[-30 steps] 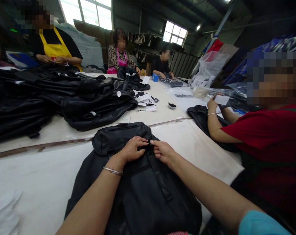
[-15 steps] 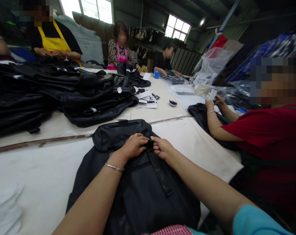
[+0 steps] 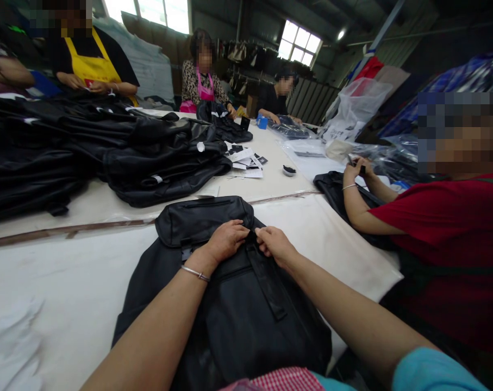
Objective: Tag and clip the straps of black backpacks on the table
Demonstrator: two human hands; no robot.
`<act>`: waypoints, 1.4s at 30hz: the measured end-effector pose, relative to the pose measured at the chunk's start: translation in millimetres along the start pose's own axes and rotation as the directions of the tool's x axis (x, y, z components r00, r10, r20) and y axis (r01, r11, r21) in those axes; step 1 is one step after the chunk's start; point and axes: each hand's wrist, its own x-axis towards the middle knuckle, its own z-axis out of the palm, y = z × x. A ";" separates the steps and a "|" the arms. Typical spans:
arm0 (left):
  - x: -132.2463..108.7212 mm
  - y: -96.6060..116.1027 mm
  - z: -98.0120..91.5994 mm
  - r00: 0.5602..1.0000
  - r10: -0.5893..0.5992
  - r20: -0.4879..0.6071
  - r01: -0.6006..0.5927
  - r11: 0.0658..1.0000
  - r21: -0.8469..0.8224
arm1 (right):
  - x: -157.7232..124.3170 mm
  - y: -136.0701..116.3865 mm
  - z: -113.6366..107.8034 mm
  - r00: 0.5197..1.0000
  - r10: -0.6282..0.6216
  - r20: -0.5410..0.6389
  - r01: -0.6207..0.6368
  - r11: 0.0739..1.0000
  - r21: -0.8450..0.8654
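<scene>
A black backpack lies front side up on the table right before me, its top flap at the far end. My left hand rests at the flap's right side, fingers bent together over the upper end of a strap. Close beside it, my right hand pinches the same spot with thumb and forefinger; the small part between the fingertips is mostly hidden. Below the hands a loose black strap end hangs down the bag's front. Left of my left wrist, a buckle shows under the flap.
Black bags are heaped at the left. Paper tags and a small dish lie beyond the backpack. A co-worker in a red shirt handles another bag on the right. White sheets lie at the lower left.
My hands stay at the same spot on the flap, the right shifting slightly right. The co-worker's white tag no longer shows in their hands; a dark item does.
</scene>
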 end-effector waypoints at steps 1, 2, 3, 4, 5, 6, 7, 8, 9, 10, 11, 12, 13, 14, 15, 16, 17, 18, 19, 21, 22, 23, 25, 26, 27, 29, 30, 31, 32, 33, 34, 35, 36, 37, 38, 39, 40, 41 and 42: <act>0.3 -1.1 0.6 1.000 0.017 0.013 -0.017 1.000 0.003 | -11.2 0.9 -3.1 0.993 -0.116 0.005 0.114 0.970 -0.217; 0.6 -1.9 0.9 0.999 0.030 0.028 -0.031 0.999 0.010 | -23.8 1.8 -5.6 0.975 -0.219 0.044 0.216 0.875 -0.432; 1.0 -2.4 0.8 0.998 0.039 0.042 -0.040 0.999 0.017 | -37.0 2.7 -7.0 0.951 -0.290 0.105 0.293 0.739 -0.607; 1.4 -2.6 0.2 0.998 0.045 0.054 -0.046 0.999 0.023 | -50.0 3.7 -7.3 0.931 -0.324 0.169 0.341 0.602 -0.722; 1.8 -2.2 -1.0 0.997 0.049 0.065 -0.051 0.998 0.027 | -61.9 4.7 -6.4 0.916 -0.334 0.224 0.368 0.474 -0.800; 1.9 -1.3 -2.8 0.995 0.055 0.077 -0.057 0.998 0.028 | -72.0 5.8 -4.6 0.906 -0.332 0.261 0.379 0.366 -0.850; 1.9 0.1 -5.1 0.994 0.060 0.089 -0.063 0.998 0.028 | -79.9 7.0 -2.2 0.903 -0.323 0.283 0.378 0.285 -0.881; 1.7 2.0 -7.8 0.993 0.065 0.099 -0.068 0.997 0.026 | -85.5 8.1 0.4 0.904 -0.310 0.294 0.372 0.232 -0.899; 1.3 4.1 -10.6 0.992 0.070 0.107 -0.073 0.997 0.024 | -89.1 9.2 2.8 0.912 -0.289 0.293 0.357 0.205 -0.911; 0.9 6.4 -13.4 0.991 0.075 0.115 -0.077 0.997 0.021 | -91.1 10.0 4.8 0.921 -0.264 0.285 0.340 0.193 -0.920; 0.5 8.6 -15.9 0.990 0.077 0.121 -0.080 0.997 0.015 | -92.2 10.6 6.5 0.930 -0.242 0.278 0.325 0.186 -0.927; 0.2 10.6 -17.7 0.990 0.075 0.123 -0.077 0.997 0.008 | -93.0 10.9 7.8 0.935 -0.225 0.273 0.314 0.174 -0.933; 0.1 12.2 -18.8 0.990 0.066 0.121 -0.067 0.998 0.001 | -93.9 11.0 8.9 0.939 -0.216 0.267 0.304 0.156 -0.940; 0.2 13.2 -19.0 0.992 0.050 0.116 -0.050 0.999 -0.003 | -95.2 11.0 9.8 0.940 -0.215 0.265 0.297 0.133 -0.945; 0.4 13.6 -18.3 0.994 0.032 0.108 -0.032 0.999 -0.005 | -96.9 10.9 10.7 0.939 -0.219 0.266 0.295 0.108 -0.950; 0.7 13.3 -16.8 0.995 0.014 0.096 -0.013 1.000 -0.005 | -99.0 10.8 11.7 0.937 -0.228 0.266 0.290 0.083 -0.953; 1.1 12.5 -14.7 0.997 -0.001 0.083 0.001 1.000 -0.006 | -101.1 10.7 12.7 0.936 -0.235 0.262 0.283 0.061 -0.957; 1.3 11.2 -12.3 0.997 -0.006 0.072 0.006 1.000 -0.007 | -103.0 10.7 13.6 0.937 -0.238 0.254 0.271 0.041 -0.962; 1.5 9.4 -9.8 0.998 -0.001 0.067 0.001 1.000 -0.008 | -104.3 10.6 14.4 0.940 -0.238 0.245 0.258 0.025 -0.966; 1.5 5.4 -5.1 0.998 0.020 0.066 -0.019 1.000 -0.009 | -104.7 10.3 14.7 0.950 -0.219 0.223 0.231 0.011 -0.973; 1.5 3.5 -3.2 0.997 0.031 0.071 -0.030 1.000 -0.008 | -103.8 10.2 14.2 0.956 -0.200 0.216 0.223 0.014 -0.975; 1.4 1.7 -1.7 0.996 0.042 0.075 -0.042 0.999 -0.007 | -102.4 10.3 13.2 0.962 -0.177 0.210 0.218 0.025 -0.976; 1.4 -0.9 0.3 0.995 0.061 0.080 -0.061 0.998 -0.009 | -99.2 11.2 9.9 0.970 -0.133 0.204 0.214 0.070 -0.974; 1.4 -1.7 1.0 0.994 0.069 0.081 -0.069 0.998 -0.010 | -97.9 12.2 7.7 0.973 -0.121 0.198 0.211 0.102 -0.972; 1.4 -2.2 1.6 0.994 0.076 0.083 -0.075 0.997 -0.011 | -96.9 13.6 5.3 0.974 -0.119 0.192 0.207 0.138 -0.968; 1.1 -2.6 2.6 0.993 0.079 0.088 -0.079 0.997 -0.007 | -96.6 16.9 0.2 0.973 -0.134 0.186 0.212 0.223 -0.952; 0.7 -2.5 3.2 0.993 0.076 0.090 -0.076 0.997 -0.003 | -97.3 18.5 -2.3 0.971 -0.146 0.189 0.223 0.271 -0.936; 0.4 -2.5 3.8 0.993 0.072 0.090 -0.072 0.997 0.002 | -98.6 19.7 -4.7 0.968 -0.156 0.196 0.237 0.321 -0.917; -0.1 -2.4 4.4 0.994 0.067 0.089 -0.068 0.998 0.006 | -100.4 20.6 -6.9 0.964 -0.166 0.208 0.256 0.370 -0.893; -0.5 -2.4 5.0 0.994 0.061 0.086 -0.062 0.998 0.009 | -102.9 21.1 -8.9 0.959 -0.175 0.221 0.276 0.418 -0.866; -0.8 -2.4 5.3 0.995 0.057 0.083 -0.058 0.998 0.009 | -105.9 21.3 -10.9 0.956 -0.181 0.233 0.292 0.462 -0.837; -1.0 -2.4 5.4 0.995 0.054 0.081 -0.054 0.998 0.009 | -109.6 21.3 -12.8 0.952 -0.185 0.243 0.304 0.502 -0.810; -1.2 -2.2 5.1 0.995 0.051 0.081 -0.051 0.999 0.009 | -113.7 21.3 -14.7 0.950 -0.186 0.251 0.312 0.536 -0.784; -1.2 -2.0 4.5 0.995 0.047 0.083 -0.048 0.999 0.010 | -118.1 21.5 -16.7 0.949 -0.184 0.255 0.314 0.569 -0.760; -1.1 -1.5 3.5 0.995 0.042 0.090 -0.043 0.999 0.013 | -122.5 22.0 -18.7 0.950 -0.179 0.256 0.312 0.602 -0.735; -0.9 -0.9 2.1 0.994 0.034 0.100 -0.036 0.999 0.018 | -126.5 22.7 -20.8 0.952 -0.172 0.254 0.304 0.633 -0.712; -0.7 0.0 0.5 0.993 0.023 0.112 -0.025 0.999 0.021 | -130.0 23.8 -22.9 0.955 -0.162 0.248 0.292 0.661 -0.692; -0.5 1.0 -1.5 0.992 0.010 0.124 -0.013 1.000 0.023 | -132.6 24.9 -24.7 0.959 -0.152 0.238 0.276 0.685 -0.674; -0.4 2.2 -3.5 0.991 0.001 0.135 -0.004 1.000 0.021 | -134.3 26.0 -26.2 0.963 -0.142 0.229 0.261 0.705 -0.660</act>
